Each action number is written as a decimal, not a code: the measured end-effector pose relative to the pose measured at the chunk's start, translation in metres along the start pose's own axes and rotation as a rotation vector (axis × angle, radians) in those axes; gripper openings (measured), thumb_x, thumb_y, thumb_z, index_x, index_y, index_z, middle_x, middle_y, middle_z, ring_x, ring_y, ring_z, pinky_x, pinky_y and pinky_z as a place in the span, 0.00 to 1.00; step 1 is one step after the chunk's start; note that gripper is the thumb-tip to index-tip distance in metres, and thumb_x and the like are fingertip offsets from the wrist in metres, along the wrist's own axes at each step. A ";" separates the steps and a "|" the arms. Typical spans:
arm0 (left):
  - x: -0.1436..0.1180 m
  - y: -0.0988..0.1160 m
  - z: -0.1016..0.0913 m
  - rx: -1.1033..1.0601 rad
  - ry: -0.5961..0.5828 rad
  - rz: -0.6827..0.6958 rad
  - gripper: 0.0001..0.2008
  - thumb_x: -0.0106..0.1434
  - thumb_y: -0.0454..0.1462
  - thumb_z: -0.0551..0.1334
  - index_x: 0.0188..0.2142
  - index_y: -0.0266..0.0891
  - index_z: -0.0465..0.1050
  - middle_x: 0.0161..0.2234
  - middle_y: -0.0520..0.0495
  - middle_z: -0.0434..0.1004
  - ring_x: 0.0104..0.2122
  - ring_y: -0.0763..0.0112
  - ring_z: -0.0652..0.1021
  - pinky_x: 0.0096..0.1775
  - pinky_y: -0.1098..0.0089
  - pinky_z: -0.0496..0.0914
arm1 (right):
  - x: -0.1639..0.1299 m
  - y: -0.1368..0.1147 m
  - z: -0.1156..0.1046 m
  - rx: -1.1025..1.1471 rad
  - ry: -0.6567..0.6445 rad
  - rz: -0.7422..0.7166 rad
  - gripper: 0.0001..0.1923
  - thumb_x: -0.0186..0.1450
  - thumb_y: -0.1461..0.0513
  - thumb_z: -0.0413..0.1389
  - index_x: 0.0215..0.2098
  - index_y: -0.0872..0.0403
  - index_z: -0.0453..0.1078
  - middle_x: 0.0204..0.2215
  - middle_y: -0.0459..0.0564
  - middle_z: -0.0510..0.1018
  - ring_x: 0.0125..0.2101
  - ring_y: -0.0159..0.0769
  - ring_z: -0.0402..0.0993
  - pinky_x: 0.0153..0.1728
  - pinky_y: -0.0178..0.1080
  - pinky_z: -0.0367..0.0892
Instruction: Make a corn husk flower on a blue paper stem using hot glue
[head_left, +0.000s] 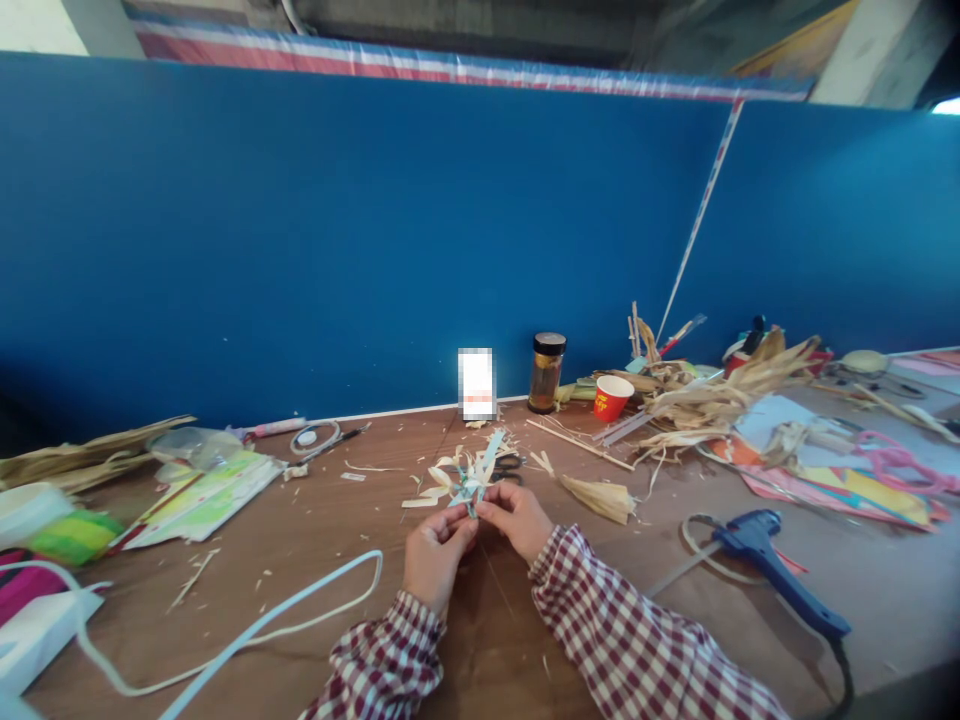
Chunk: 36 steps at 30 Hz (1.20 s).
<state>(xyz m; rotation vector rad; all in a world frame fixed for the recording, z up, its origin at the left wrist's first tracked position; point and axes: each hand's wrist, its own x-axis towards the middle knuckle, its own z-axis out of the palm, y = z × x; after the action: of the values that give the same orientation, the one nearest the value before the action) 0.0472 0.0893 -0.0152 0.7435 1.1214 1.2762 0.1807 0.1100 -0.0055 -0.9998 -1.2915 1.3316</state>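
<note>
Between my hands is a small flower-like bundle of pale green and cream strips [466, 487], its strips fanning outward above the fingertips. My left hand [437, 555] pinches its base from the left, thumb against fingers. From the right, my right hand [520, 517] also pinches it, close to the left fingertips. Behind the bundle lie dark-handled scissors [510, 466], partly hidden. Cream husk scraps [424, 497] lie on the table just left of it. To the right rests a dried corn husk piece [596, 495].
A blue hot glue gun [780, 565] lies at right with its cord. Behind stand a lidded jar [547, 375], a red paper cup [613, 399] and a heap of dried husks [720, 395]. A white cable [300, 605] loops at left. The blue partition [360, 230] borders the table's back.
</note>
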 end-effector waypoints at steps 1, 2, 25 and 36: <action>-0.001 0.001 0.000 -0.006 -0.012 0.004 0.21 0.37 0.35 0.73 0.34 0.32 0.75 0.27 0.44 0.81 0.27 0.69 0.78 0.29 0.74 0.72 | 0.000 0.000 0.000 0.003 0.003 -0.004 0.15 0.49 0.53 0.62 0.24 0.55 0.65 0.21 0.41 0.69 0.23 0.28 0.63 0.29 0.34 0.60; -0.001 0.002 0.001 -0.012 -0.022 0.005 0.21 0.37 0.36 0.72 0.34 0.32 0.75 0.28 0.44 0.81 0.27 0.69 0.78 0.29 0.74 0.72 | 0.000 0.000 0.000 0.006 0.006 -0.005 0.15 0.49 0.53 0.62 0.24 0.55 0.65 0.21 0.42 0.70 0.24 0.29 0.64 0.30 0.34 0.61; -0.004 0.007 0.004 -0.055 0.000 -0.004 0.22 0.37 0.35 0.73 0.34 0.32 0.74 0.24 0.47 0.79 0.23 0.74 0.76 0.28 0.76 0.71 | 0.000 -0.002 -0.002 -0.146 -0.004 0.030 0.15 0.54 0.51 0.57 0.29 0.56 0.70 0.17 0.41 0.66 0.15 0.24 0.53 0.17 0.31 0.51; -0.003 0.004 0.002 -0.073 -0.018 -0.007 0.21 0.40 0.35 0.72 0.35 0.32 0.74 0.26 0.45 0.80 0.26 0.71 0.78 0.32 0.73 0.72 | -0.003 -0.008 -0.001 -0.161 -0.108 0.103 0.16 0.55 0.51 0.55 0.31 0.56 0.67 0.19 0.42 0.65 0.19 0.27 0.60 0.18 0.31 0.58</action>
<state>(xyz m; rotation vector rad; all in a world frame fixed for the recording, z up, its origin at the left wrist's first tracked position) 0.0478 0.0877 -0.0102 0.6950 1.0564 1.2957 0.1827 0.1072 0.0021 -1.1312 -1.4638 1.3928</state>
